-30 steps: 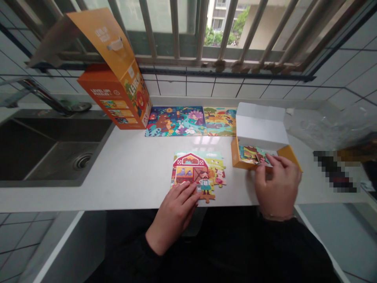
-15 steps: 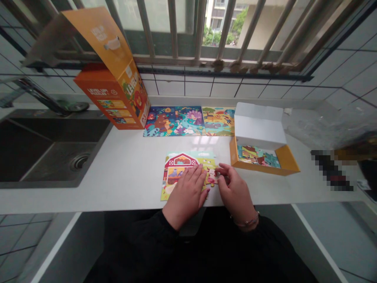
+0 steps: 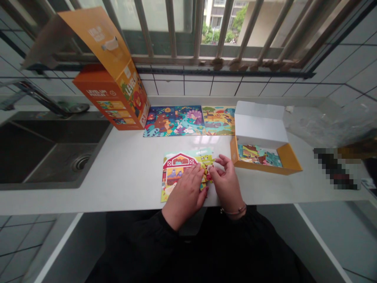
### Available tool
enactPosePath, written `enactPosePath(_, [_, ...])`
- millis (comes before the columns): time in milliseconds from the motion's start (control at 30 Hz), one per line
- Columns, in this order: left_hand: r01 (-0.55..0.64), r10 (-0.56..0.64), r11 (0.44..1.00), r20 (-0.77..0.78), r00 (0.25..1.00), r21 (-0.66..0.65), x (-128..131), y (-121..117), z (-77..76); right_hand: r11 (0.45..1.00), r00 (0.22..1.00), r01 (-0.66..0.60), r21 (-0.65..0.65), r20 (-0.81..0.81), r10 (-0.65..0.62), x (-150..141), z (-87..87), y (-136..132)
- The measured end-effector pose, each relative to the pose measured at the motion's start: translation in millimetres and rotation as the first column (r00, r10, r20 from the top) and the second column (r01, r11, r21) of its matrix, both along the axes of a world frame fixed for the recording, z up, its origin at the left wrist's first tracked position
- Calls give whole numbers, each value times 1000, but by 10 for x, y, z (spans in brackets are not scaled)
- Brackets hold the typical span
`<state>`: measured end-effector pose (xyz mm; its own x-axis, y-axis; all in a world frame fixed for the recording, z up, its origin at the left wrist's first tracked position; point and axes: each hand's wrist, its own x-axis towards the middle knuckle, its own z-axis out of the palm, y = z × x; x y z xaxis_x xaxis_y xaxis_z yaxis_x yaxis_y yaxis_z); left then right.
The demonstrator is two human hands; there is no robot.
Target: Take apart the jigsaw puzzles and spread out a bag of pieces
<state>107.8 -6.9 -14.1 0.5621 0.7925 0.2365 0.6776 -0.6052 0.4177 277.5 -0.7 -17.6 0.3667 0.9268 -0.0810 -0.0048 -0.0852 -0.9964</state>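
Note:
A farm jigsaw puzzle (image 3: 179, 160) with a red barn lies near the counter's front edge, partly covered by my hands. My left hand (image 3: 187, 195) rests flat across its lower middle, fingers stretched and holding nothing. At the puzzle's right side, my right hand (image 3: 228, 182) has its thumb and fingers on a green and pink puzzle piece (image 3: 210, 176). The thumb sits on this piece, and the fingers hide part of its edge. How tightly it fits against its neighbours I cannot tell.
An open yellow box (image 3: 265, 169) of loose puzzle pieces stands to the right. Behind are a dark forest puzzle (image 3: 173, 121) and a savanna puzzle (image 3: 219, 120). A tall orange box (image 3: 113, 98) stands by the sink (image 3: 55, 182). Clear plastic wrapping (image 3: 312, 122) lies far right.
My right hand has shifted slightly left, its thumb now over the puzzle piece, which sits closer to the rest of the puzzle. The left hand stays almost in place.

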Motion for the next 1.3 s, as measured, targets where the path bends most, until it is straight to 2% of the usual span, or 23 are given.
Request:
enactPosePath(167, [0, 0, 1000, 20, 1000, 1, 2, -3, 17, 993, 969, -105, -60, 220, 116, 79, -3, 179])
enactPosePath(300, [-19, 18, 1000, 34, 999, 11, 5, -16, 27, 987, 904, -81, -139, 406, 132, 104, 56, 381])
enactPosePath(433, [-24, 23, 1000, 32, 999, 16, 9, -23, 41, 981, 863, -68, -181, 483, 149, 97, 97, 524])
enactPosePath(533, [-28, 28, 999, 25, 999, 27, 9, -22, 43, 987, 834, -93, -135, 531, 151, 96, 104, 554])
enactPosePath(767, [-65, 66, 997, -20, 998, 46, 4, -40, 45, 990, 854, -138, 25, 510, 106, 86, 130, 473])
enactPosePath(933, [-122, 125, 991, -58, 991, 52, 16, -40, 28, 991, 886, -131, 12, 450, 112, 57, 158, 423])
enactPosePath(1300, [-143, 142, 988, 13, 990, 61, 27, -10, -1, 995, 859, -82, 57, 511, 42, 47, 141, 395])
